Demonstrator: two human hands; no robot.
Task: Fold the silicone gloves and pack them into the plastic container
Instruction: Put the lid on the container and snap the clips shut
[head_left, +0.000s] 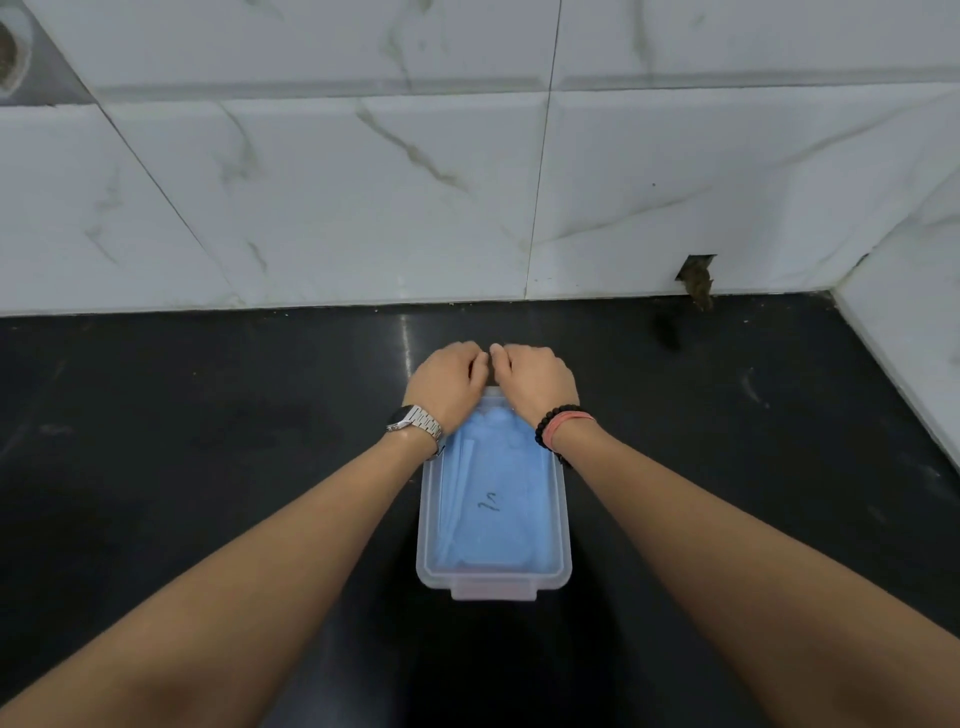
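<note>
The blue gloves (491, 499) are lying folded flat inside the clear plastic container (563, 525), which is sitting in the lower middle of the frame on the black worktop (208, 415). A lid appears to be covering the container, with the blue showing through it, and a small dark scribble is showing near the middle of that blue area. A tab is sticking out from the container's near end.

Both hands are reaching over the far end of the container, just above the centre of the frame. The left hand (449, 382) and the right hand (537, 382) are sitting side by side with their knuckles almost touching, fingers curled down over the far edge of the container, apparently gripping or pressing it there; the fingertips are hidden, so I cannot tell exactly what they are holding.

A metal watch (415, 422) is sitting on the left wrist, and a black bead bracelet (551, 423) with a pink band is circling the right wrist.

White marbled tiles (363, 182) are filling the upper half of the frame behind the worktop, with a small broken hole (697, 278) at their base toward the right.
</note>
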